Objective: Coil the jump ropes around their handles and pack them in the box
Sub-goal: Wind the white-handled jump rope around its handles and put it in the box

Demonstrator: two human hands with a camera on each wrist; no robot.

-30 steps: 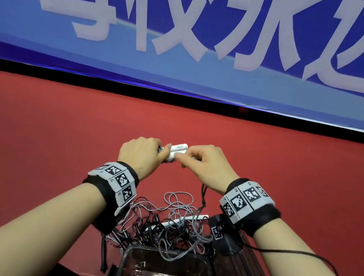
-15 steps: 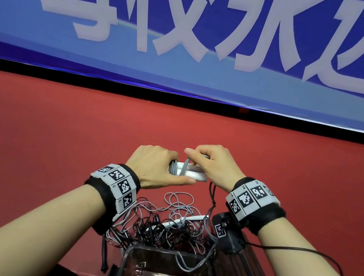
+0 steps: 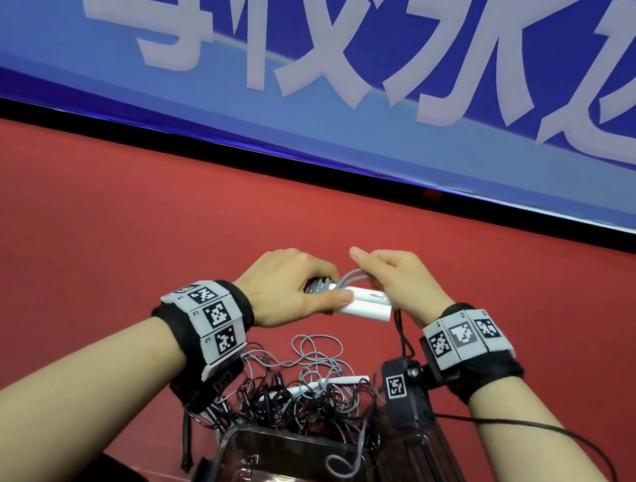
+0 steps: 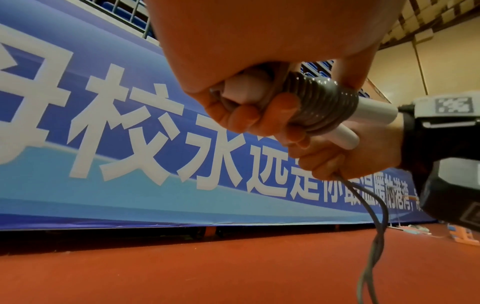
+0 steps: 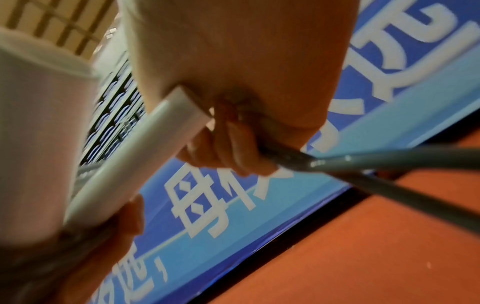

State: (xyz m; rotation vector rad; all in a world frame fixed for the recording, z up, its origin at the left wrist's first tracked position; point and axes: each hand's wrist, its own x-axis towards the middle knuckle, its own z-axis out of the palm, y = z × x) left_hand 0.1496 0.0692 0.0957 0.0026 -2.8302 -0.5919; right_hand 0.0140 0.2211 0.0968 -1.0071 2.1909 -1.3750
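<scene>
Hands (image 3: 342,287) round half-hidden rope-wound handles (image 3: 363,309)

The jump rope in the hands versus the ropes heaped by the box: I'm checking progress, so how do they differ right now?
The held jump rope has its two white handles side by side with grey cord wound tightly round them; the heaped ropes lie loose and tangled.
The held jump rope is lifted above the floor by the left hand and right hand; the heaped ropes rest on the floor beside the box.
Both have grey cord and white handles.
</scene>
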